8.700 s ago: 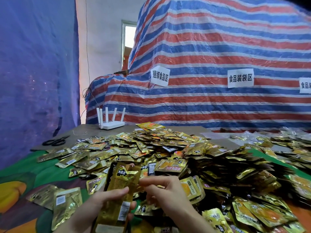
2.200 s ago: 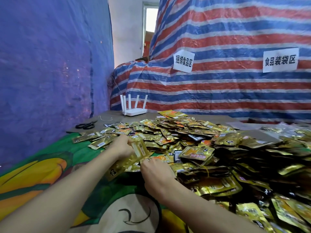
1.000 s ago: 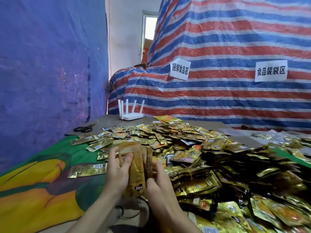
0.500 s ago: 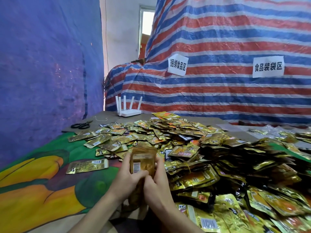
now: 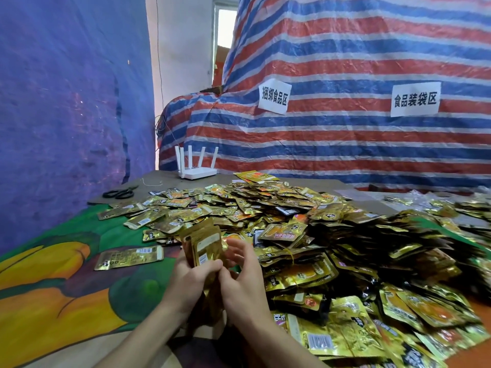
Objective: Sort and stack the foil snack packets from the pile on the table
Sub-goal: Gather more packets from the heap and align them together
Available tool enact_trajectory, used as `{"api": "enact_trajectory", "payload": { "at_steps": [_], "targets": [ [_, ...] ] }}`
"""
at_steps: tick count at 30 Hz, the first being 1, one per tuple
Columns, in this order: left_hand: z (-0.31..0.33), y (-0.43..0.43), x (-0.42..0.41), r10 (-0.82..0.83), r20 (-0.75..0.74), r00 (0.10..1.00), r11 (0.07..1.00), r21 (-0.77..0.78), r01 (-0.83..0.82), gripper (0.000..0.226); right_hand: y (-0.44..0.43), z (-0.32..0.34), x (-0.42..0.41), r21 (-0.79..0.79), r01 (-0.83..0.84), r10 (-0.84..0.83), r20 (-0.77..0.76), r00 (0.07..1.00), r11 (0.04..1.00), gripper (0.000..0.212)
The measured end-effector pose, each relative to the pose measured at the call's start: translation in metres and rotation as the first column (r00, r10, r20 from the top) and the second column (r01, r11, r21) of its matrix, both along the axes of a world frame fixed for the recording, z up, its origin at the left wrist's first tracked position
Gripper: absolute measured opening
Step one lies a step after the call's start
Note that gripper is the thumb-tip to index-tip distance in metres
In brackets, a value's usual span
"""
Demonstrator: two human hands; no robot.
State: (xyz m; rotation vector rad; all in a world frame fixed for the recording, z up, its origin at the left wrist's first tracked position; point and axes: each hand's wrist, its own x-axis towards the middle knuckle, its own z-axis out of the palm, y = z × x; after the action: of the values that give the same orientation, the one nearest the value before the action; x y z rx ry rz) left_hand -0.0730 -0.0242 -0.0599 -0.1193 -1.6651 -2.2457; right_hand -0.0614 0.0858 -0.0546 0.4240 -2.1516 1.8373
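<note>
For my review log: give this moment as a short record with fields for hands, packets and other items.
left hand: grips a small upright stack of packets
right hand: fingers loose, beside the stack
pile: large heap, centre to right
single packet: flat on the cloth, left of the hands
far edge: scissors, white router
</note>
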Motion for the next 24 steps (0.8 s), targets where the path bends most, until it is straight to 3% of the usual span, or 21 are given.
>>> {"api": "enact_trajectory", "payload": {
  "at_steps": [2,6,10,13,17,20,22,24],
  "targets": [
    [0.001,0.002,0.002,-0.046,0.005,0.999,0.999,-0.012,0.046,0.015,0.002,-0.001,0.000,-0.003,0.025,-0.024,0.011,1.000,1.000,0.037],
    [0.000,-0.004,0.010,-0.338,0.168,0.926,0.939,-0.001,0.343,0.038,0.007,0.002,0.003,0.135,0.050,-0.052,0.007,0.999,0.990,0.023],
    [0.000,-0.003,0.010,-0.206,0.092,0.974,0.973,-0.090,0.214,0.023,0.014,0.026,0.009,0.208,-0.007,-0.006,0.061,0.998,0.978,0.017],
    [0.000,0.005,0.010,-0.200,0.013,0.980,0.975,-0.092,0.200,0.025,0.029,0.045,0.015,0.263,-0.048,0.027,0.083,0.996,0.964,0.019],
    [0.000,0.013,0.012,-0.221,-0.056,0.974,0.937,-0.290,0.196,0.027,0.066,0.053,0.030,0.363,-0.026,0.014,0.036,0.999,0.932,0.019],
    [-0.012,0.014,0.007,-0.339,-0.050,0.939,0.883,-0.361,0.300,0.036,0.113,0.057,0.040,0.488,0.125,-0.128,-0.027,0.991,0.864,0.011],
    [-0.023,0.015,-0.001,-0.296,-0.009,0.955,0.876,-0.401,0.268,0.044,0.155,0.059,0.043,0.576,0.253,-0.268,-0.060,0.961,0.778,0.010],
    [-0.028,0.018,-0.003,-0.271,0.002,0.963,0.862,-0.445,0.243,0.066,0.199,0.061,0.044,0.650,0.381,-0.427,-0.096,0.899,0.657,0.011]
  ]
}}
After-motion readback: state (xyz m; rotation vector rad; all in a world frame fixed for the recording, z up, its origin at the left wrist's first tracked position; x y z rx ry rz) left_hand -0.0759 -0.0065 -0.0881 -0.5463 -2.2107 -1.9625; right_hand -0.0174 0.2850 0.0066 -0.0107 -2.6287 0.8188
